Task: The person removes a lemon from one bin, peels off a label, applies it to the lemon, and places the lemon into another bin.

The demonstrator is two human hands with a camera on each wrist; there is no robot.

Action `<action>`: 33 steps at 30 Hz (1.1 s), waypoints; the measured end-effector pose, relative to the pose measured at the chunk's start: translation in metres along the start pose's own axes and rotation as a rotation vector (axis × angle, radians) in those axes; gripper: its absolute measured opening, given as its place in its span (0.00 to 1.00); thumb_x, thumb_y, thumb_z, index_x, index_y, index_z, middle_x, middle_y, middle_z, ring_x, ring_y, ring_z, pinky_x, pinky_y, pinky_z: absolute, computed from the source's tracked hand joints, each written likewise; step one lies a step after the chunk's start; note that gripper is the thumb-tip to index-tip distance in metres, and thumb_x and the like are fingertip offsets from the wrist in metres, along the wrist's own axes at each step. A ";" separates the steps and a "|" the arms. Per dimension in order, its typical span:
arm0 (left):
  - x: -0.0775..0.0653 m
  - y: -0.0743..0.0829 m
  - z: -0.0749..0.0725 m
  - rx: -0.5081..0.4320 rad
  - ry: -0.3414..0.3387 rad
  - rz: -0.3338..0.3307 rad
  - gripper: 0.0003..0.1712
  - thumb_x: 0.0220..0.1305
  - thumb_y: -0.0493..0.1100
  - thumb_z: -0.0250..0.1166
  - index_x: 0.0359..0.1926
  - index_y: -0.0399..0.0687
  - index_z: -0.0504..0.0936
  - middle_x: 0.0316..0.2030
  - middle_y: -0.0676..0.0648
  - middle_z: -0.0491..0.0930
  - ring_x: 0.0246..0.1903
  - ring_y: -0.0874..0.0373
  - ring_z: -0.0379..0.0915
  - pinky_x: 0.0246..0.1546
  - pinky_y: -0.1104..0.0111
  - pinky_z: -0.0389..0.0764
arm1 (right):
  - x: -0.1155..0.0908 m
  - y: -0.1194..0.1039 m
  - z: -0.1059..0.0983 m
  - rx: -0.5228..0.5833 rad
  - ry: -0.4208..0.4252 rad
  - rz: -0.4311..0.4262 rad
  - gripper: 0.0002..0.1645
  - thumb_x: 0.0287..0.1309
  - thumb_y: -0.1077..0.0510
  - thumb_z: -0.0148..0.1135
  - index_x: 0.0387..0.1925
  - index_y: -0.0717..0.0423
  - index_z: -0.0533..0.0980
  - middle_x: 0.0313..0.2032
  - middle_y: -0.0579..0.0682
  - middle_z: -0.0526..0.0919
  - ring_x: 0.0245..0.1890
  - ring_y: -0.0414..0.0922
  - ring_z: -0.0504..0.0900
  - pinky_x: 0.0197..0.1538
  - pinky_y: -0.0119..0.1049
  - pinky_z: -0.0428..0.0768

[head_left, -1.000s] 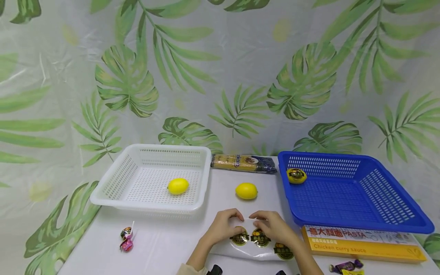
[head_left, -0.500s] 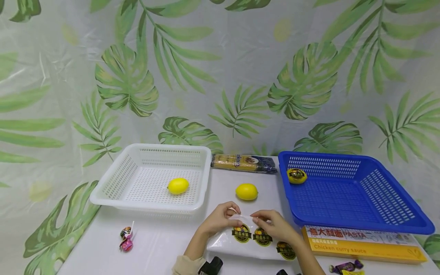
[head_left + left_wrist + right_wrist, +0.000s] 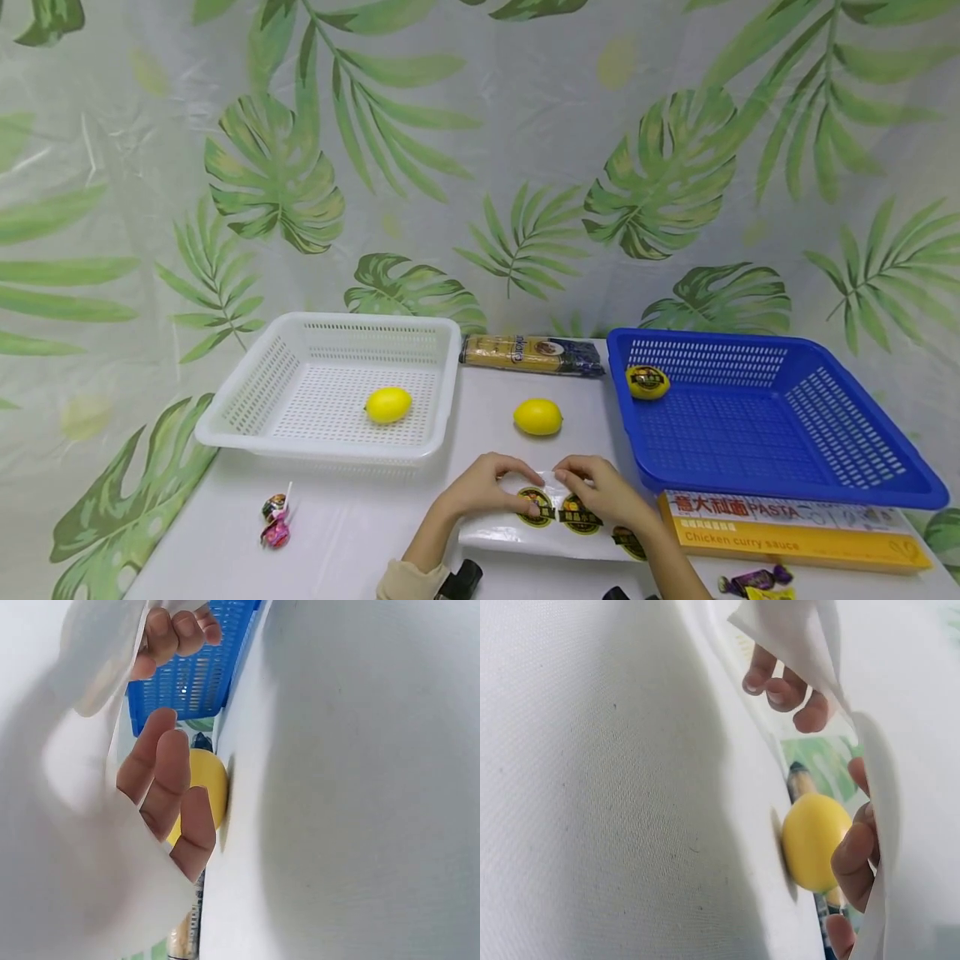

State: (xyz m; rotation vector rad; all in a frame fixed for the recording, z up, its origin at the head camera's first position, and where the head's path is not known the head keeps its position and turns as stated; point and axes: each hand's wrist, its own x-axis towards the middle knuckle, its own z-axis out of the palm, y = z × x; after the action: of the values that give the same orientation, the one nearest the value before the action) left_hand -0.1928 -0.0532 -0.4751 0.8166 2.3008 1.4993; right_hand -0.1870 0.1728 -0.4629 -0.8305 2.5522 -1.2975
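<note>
A white sheet of round black-and-gold fruit stickers point(image 3: 551, 540) is held up between both hands at the front middle of the head view. My left hand point(image 3: 483, 487) grips its upper left part, thumb on a sticker at the front and fingers behind. My right hand point(image 3: 603, 493) pinches the top edge close beside it. Both wrist views look under the sheet, where fingers of the left hand point(image 3: 172, 791) and right hand point(image 3: 855, 859) show behind it. Beyond the hands a plain yellow lemon point(image 3: 537, 417) lies on the table. Whether a sticker is peeling is too small to tell.
A white basket point(image 3: 330, 450) at left contains a lemon point(image 3: 388, 405). The blue basket point(image 3: 795, 492) at right contains a stickered lemon point(image 3: 647, 382). A pasta pack point(image 3: 525, 355) lies behind, a pasta box point(image 3: 795, 537) at right, candies point(image 3: 753, 579) in front, lollipops point(image 3: 276, 521) at left.
The sheet's top edge was raised and has shifted slightly right. My left fingers have moved right, with the thumb now over a sticker. Right fingers remain at the edge.
</note>
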 end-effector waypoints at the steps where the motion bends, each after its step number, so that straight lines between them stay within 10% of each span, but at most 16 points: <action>1: 0.000 0.001 0.000 0.032 -0.002 0.008 0.17 0.45 0.43 0.76 0.40 0.50 0.86 0.39 0.57 0.84 0.46 0.68 0.74 0.56 0.69 0.68 | 0.000 0.000 0.000 -0.007 0.005 0.002 0.15 0.68 0.58 0.50 0.36 0.63 0.79 0.35 0.51 0.82 0.36 0.38 0.76 0.42 0.37 0.76; 16: -0.001 0.001 0.012 0.177 0.129 0.071 0.04 0.49 0.36 0.71 0.26 0.45 0.82 0.41 0.44 0.79 0.45 0.58 0.72 0.52 0.64 0.71 | -0.002 0.000 0.008 -0.040 0.044 0.050 0.11 0.66 0.59 0.53 0.34 0.61 0.79 0.28 0.46 0.78 0.29 0.34 0.72 0.32 0.31 0.75; 20: -0.003 0.002 0.010 0.105 0.189 0.043 0.03 0.50 0.38 0.69 0.26 0.45 0.82 0.49 0.39 0.75 0.51 0.50 0.69 0.48 0.60 0.72 | -0.003 0.004 0.011 -0.095 0.049 0.069 0.09 0.65 0.61 0.53 0.32 0.60 0.78 0.23 0.44 0.75 0.24 0.32 0.69 0.28 0.29 0.71; 33: 0.000 0.017 -0.008 -0.085 0.338 0.058 0.08 0.53 0.21 0.57 0.35 0.26 0.79 0.29 0.34 0.78 0.27 0.55 0.72 0.28 0.77 0.72 | 0.009 0.013 0.009 -0.287 0.116 0.125 0.14 0.54 0.61 0.65 0.43 0.62 0.76 0.32 0.50 0.76 0.32 0.43 0.75 0.37 0.37 0.76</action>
State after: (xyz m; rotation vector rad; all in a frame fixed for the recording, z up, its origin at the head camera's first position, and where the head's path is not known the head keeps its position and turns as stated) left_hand -0.1920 -0.0538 -0.4558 0.6537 2.4401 1.8708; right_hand -0.1968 0.1678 -0.4773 -0.6443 2.8757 -0.9853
